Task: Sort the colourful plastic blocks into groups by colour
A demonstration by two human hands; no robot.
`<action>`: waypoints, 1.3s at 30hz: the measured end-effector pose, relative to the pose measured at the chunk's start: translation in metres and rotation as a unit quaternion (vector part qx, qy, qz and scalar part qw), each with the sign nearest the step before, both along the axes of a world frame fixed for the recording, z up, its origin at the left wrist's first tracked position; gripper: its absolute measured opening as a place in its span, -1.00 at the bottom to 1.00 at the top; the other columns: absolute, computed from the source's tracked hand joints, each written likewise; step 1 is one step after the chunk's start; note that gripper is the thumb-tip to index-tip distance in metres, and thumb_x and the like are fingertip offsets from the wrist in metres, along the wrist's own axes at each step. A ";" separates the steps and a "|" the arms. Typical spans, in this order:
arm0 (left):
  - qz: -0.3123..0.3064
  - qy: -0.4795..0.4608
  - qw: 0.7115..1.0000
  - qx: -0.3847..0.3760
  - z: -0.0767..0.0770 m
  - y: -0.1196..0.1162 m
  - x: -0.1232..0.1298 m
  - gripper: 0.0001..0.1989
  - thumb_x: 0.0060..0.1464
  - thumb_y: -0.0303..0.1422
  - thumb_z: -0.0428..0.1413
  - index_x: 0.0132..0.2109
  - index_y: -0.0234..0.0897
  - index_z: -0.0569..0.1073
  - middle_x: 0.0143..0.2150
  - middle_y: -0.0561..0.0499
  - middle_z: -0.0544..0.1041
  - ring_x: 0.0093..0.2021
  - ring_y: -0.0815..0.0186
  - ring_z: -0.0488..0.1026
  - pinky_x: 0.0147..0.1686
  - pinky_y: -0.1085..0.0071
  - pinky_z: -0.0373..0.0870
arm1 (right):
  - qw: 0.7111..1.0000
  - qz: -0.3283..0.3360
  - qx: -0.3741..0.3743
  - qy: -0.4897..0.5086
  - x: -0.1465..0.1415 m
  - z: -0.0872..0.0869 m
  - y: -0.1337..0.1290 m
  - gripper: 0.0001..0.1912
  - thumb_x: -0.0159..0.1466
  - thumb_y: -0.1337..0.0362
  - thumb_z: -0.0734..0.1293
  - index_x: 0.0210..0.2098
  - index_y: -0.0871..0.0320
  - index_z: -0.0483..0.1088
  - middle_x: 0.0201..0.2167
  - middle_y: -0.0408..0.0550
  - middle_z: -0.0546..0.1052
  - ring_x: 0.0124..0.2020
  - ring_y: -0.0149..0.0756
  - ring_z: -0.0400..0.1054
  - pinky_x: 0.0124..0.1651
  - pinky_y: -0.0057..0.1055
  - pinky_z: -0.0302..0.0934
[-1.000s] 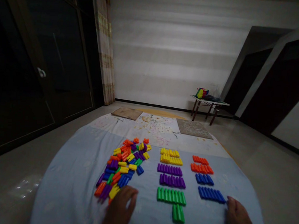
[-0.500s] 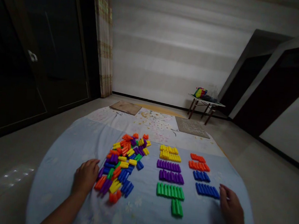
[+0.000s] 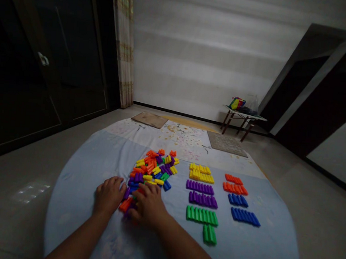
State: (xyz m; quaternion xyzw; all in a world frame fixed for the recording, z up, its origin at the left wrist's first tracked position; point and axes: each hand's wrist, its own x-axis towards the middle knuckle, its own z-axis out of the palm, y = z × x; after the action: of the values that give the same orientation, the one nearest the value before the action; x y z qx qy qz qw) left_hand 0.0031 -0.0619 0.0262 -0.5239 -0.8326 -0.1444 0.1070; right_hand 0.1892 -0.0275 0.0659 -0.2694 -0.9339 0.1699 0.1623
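Overlapping pile: R hand, prev. by blue row; L hand adj.; grips unclear.

No lettering, numbers or signs can be read.

The room is dim and greyish, with the light's source out of view. Soft horizontal bands cross the pale wall, while the glass doors at left sink almost to black. A patch of glare sits on the glossy floor. Both the left hand and right hand look shadowed — the detail between their fingers is murky — yet the coloured pieces stay vivid. Fine texture is soft throughout; wide-angle stretching slants the outer edges, and the corners darken.
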 end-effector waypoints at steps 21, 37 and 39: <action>0.005 0.047 0.998 -0.043 0.003 0.003 -0.002 -0.62 0.13 -0.30 -0.22 -0.03 -0.22 0.37 -0.05 -0.12 0.44 -0.10 0.15 0.34 -0.11 0.19 0.13 | 0.994 -0.085 -0.062 -0.011 0.102 0.006 0.018 -0.65 0.27 0.22 0.17 0.04 -0.02 0.32 0.08 -0.05 0.35 0.10 -0.21 0.17 0.13 -0.19 -0.03; -0.015 -0.063 0.998 0.000 -0.022 0.029 0.002 -0.61 0.12 -0.30 -0.19 0.00 -0.22 0.41 0.09 -0.02 0.40 0.06 0.25 0.31 0.05 0.33 0.18 | 0.981 -0.139 -0.054 -0.125 0.080 0.000 0.078 -0.48 0.08 0.42 0.22 0.05 0.03 0.29 0.06 -0.06 0.38 0.04 -0.12 0.19 0.00 -0.21 0.03; -0.014 -0.077 0.997 -0.005 -0.019 0.028 0.003 -0.62 0.11 -0.27 -0.17 -0.01 -0.16 0.41 0.09 0.01 0.40 0.06 0.24 0.30 0.04 0.29 0.18 | 0.980 -0.130 -0.060 -0.135 0.075 0.000 0.083 -0.48 0.08 0.38 0.24 0.05 0.02 0.28 0.04 -0.07 0.40 0.02 -0.09 0.20 -0.02 -0.19 0.03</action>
State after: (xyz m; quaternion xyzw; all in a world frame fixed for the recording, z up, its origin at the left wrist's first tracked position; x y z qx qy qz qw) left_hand 0.0061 -0.0343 0.0069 -0.5229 -0.8320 -0.1814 0.0377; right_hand 0.2641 0.0553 0.0662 -0.4181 -0.8925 0.1647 0.0392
